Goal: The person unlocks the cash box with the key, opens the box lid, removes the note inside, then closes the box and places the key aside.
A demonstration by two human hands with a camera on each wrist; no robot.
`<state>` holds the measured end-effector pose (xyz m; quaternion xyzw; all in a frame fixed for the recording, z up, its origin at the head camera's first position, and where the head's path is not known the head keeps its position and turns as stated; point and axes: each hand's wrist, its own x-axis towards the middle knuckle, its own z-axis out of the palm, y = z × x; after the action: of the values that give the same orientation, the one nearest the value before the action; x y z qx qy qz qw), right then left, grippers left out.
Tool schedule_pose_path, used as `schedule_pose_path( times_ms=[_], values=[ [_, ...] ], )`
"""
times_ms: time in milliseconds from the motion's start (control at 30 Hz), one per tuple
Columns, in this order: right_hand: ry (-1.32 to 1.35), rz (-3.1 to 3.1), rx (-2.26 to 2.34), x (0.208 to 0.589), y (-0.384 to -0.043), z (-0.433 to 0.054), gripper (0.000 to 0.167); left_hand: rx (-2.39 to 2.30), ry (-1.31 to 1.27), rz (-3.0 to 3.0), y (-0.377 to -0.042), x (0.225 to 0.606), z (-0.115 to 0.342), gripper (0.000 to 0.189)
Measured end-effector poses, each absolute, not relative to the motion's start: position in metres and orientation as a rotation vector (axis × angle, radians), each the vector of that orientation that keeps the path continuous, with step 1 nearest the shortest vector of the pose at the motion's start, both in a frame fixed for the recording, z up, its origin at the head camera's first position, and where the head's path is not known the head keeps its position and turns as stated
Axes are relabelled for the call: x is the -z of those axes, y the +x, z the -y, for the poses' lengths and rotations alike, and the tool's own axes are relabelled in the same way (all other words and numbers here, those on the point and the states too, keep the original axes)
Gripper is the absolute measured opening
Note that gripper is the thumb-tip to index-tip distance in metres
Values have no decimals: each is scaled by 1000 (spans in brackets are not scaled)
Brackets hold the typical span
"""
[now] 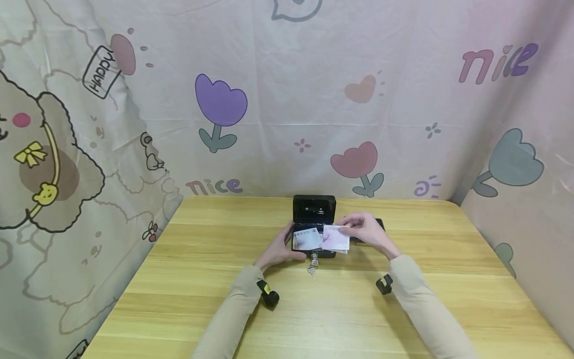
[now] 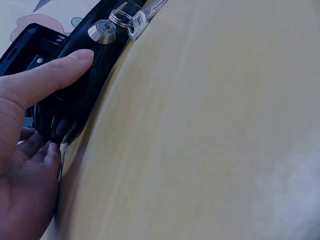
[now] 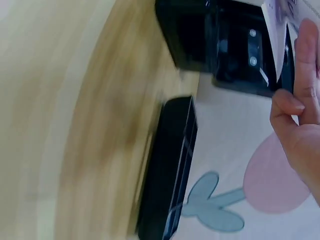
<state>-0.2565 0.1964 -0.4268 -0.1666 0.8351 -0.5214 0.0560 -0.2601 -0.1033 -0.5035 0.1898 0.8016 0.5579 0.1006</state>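
Observation:
A small black cash box (image 1: 327, 254) stands with its lid (image 1: 314, 209) raised on the wooden table. My left hand (image 1: 279, 248) holds the box at its left side, the thumb (image 2: 60, 75) along the front and the other fingers round the side. A key ring with keys (image 2: 140, 22) hangs from the round lock (image 2: 102, 32) on the front. Pale banknotes (image 1: 307, 240) lie slanted over the left part of the box opening. My right hand (image 1: 365, 229) pinches pinkish banknotes (image 1: 335, 238) by their upper right edge, above the box's right part.
Behind my right hand lies a low black tray-like thing (image 3: 170, 170), partly hidden in the head view. The wooden table (image 1: 215, 259) reaches a patterned cloth (image 1: 287, 99) at the back. A small black camera sits at each wrist.

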Motion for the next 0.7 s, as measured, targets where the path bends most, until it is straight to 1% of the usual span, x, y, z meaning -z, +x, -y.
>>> schedule_pose_path(
  times_ms=[200,367,700],
  values=[
    [-452,-2517,1577,432,-250,-215,30,-1641,552,-2368,-259,503,103,121],
    [-413,-2489,1563,438,-249,-227,27,-1615,531,-2399,-258,503,103,120],
    [-435,-2434,1494,449,-250,-252,28,-1610,518,-2403,-257,504,103,119]
  ],
)
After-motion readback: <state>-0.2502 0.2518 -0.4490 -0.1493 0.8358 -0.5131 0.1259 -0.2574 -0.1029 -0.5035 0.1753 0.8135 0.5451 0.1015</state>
